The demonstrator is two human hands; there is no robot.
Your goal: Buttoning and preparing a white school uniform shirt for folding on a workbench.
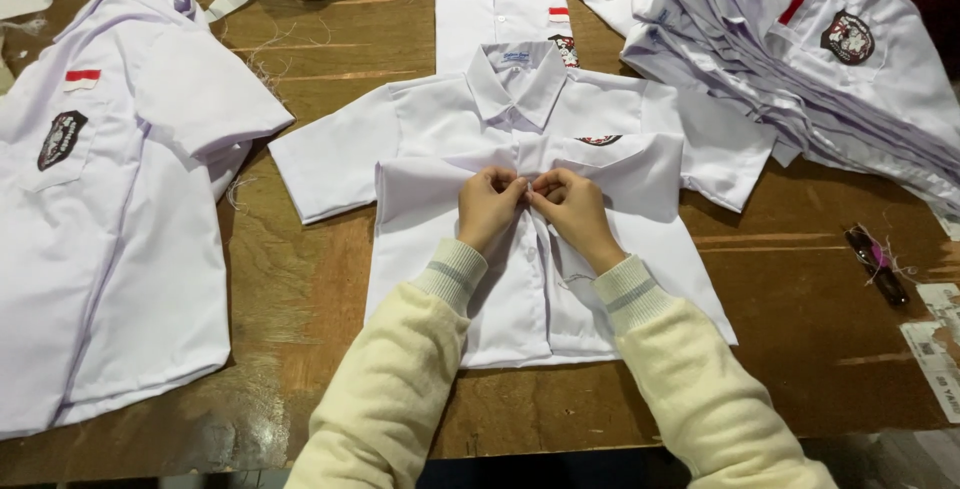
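We're looking down at a wooden table [800, 289]. A white short-sleeved shirt [520, 109] is lying face up at centre, collar toward the far edge, lower half folded up over the chest. We're pinching its front placket w/ both hands: left hand [488, 205] and right hand [572, 207] are touching, fingertips closed on the fabric. Another shirt [110, 219] is lying along the left edge; a stack of shirts [800, 59] is filling the far right corner. A dark pen-like tool [878, 265] is resting near the right edge. Risk, imo: the fold is sitting loose, so tugging unevenly could skew the fold.
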